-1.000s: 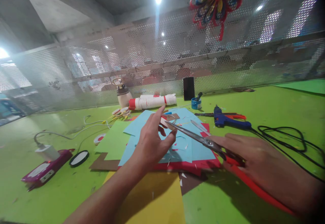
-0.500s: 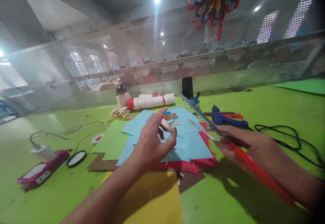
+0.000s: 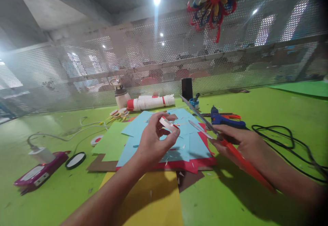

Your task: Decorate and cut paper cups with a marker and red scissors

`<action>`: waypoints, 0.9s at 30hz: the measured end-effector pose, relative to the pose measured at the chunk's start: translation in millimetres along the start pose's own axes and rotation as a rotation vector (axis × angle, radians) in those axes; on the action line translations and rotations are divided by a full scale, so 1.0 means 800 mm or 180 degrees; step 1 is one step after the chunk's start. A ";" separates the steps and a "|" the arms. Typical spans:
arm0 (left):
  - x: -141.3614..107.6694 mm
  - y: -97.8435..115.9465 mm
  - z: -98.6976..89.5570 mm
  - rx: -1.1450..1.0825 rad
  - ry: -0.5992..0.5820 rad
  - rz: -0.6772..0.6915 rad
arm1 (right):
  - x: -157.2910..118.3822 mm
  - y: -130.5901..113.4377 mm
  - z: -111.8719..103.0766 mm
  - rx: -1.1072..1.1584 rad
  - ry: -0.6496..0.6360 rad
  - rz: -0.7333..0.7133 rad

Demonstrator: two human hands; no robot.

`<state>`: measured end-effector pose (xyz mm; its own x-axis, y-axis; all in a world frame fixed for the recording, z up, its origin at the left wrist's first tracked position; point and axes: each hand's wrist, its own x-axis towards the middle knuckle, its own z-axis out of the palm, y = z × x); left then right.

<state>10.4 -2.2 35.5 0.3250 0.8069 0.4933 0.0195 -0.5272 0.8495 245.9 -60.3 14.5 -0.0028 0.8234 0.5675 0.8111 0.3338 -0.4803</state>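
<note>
Over the paper pile, my left hand [image 3: 156, 140] pinches a small white band with red ends [image 3: 168, 124] between thumb and fingers. Whether it is a paper strip or a tape roll I cannot tell. In my right hand [image 3: 246, 147] is a pair of scissors with red handles [image 3: 241, 159]. Their blades are spread apart and point up and left, near the band but not touching it. Beneath both hands lie light blue paper sheets [image 3: 179, 150], strewn with small scraps, on red and brown sheets.
A blue glue gun [image 3: 227, 121] and a black cable [image 3: 284, 138] lie right. White rolled tubes [image 3: 153, 103], a spray bottle [image 3: 121, 97] and a dark upright phone-like object [image 3: 187, 88] stand behind. A purple power strip [image 3: 41, 174] and black round lid [image 3: 75, 160] are left.
My left fingers have turned the white band so its side shows more clearly. The scissors stay spread in my right hand. The whole view has shifted slightly.
</note>
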 end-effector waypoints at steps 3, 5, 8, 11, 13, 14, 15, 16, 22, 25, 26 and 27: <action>0.002 0.000 -0.002 -0.0046 0.0021 -0.0036 | 0.002 -0.010 -0.005 0.0272 -0.0232 0.0043; 0.003 0.001 -0.003 -0.0009 0.0063 -0.0097 | 0.003 -0.016 -0.008 0.0370 -0.0378 0.0083; 0.004 0.003 -0.004 0.0049 0.0144 -0.0158 | 0.003 -0.021 -0.009 0.0401 -0.0488 0.0131; 0.005 0.003 -0.005 0.0049 0.0194 -0.0156 | 0.002 -0.020 -0.007 0.0449 -0.0573 0.0199; 0.004 0.002 -0.006 0.0027 0.0202 -0.0155 | 0.002 -0.019 -0.005 0.0548 -0.0661 0.0283; 0.004 0.001 -0.006 0.0016 0.0204 -0.0159 | 0.001 -0.018 -0.004 0.0591 -0.0691 0.0303; 0.004 0.000 -0.006 0.0003 0.0211 -0.0158 | 0.001 -0.017 -0.003 0.0613 -0.0704 0.0297; 0.005 -0.001 -0.007 -0.0015 0.0214 -0.0157 | 0.001 -0.017 -0.003 0.0612 -0.0720 0.0291; 0.006 -0.006 -0.007 -0.0195 0.0263 -0.0064 | 0.002 -0.013 -0.003 0.0682 -0.0836 0.0389; 0.006 -0.006 -0.007 -0.0300 0.0279 -0.0031 | 0.002 -0.010 0.000 0.0626 -0.0833 0.0365; 0.006 -0.007 -0.007 -0.0329 0.0269 -0.0015 | 0.001 -0.008 0.001 0.0599 -0.0767 0.0293; 0.005 -0.007 -0.007 -0.0350 0.0249 0.0006 | 0.001 -0.007 0.002 0.0584 -0.0685 0.0206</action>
<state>6.7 5.7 33.7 0.2500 0.8264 0.5044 -0.0861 -0.5000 0.8618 240.6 -61.0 16.7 -0.0946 0.9176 0.3861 0.6944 0.3388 -0.6349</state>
